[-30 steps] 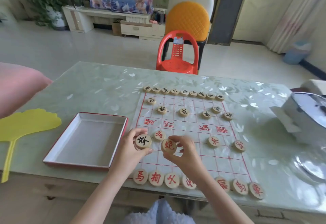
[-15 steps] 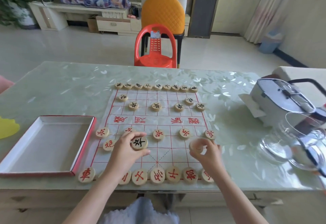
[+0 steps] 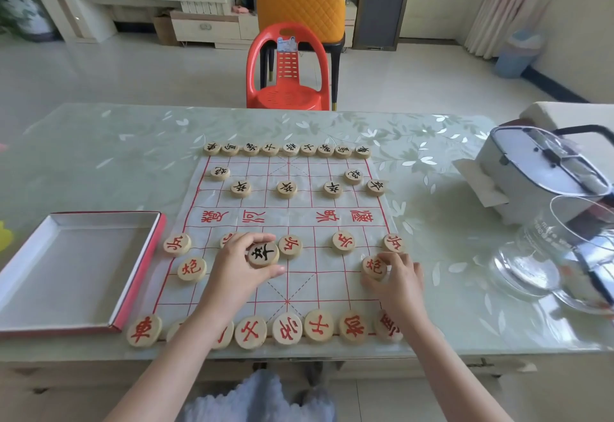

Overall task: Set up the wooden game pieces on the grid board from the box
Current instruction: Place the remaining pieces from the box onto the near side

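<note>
Wooden round disc with a black character [image 3: 263,253] sits pinched in the left hand [image 3: 237,270] over the near half of the red-lined grid board [image 3: 289,232], its vacant far-row spot lying far-left, while the right hand [image 3: 397,280] fingers a red-marked disc [image 3: 374,267] at near right.

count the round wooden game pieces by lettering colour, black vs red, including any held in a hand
black-lettered round wooden pieces: 16, one of them held in the left hand
red-lettered round wooden pieces: 15 in view, a few partly hidden by the arms
total: 31
</note>
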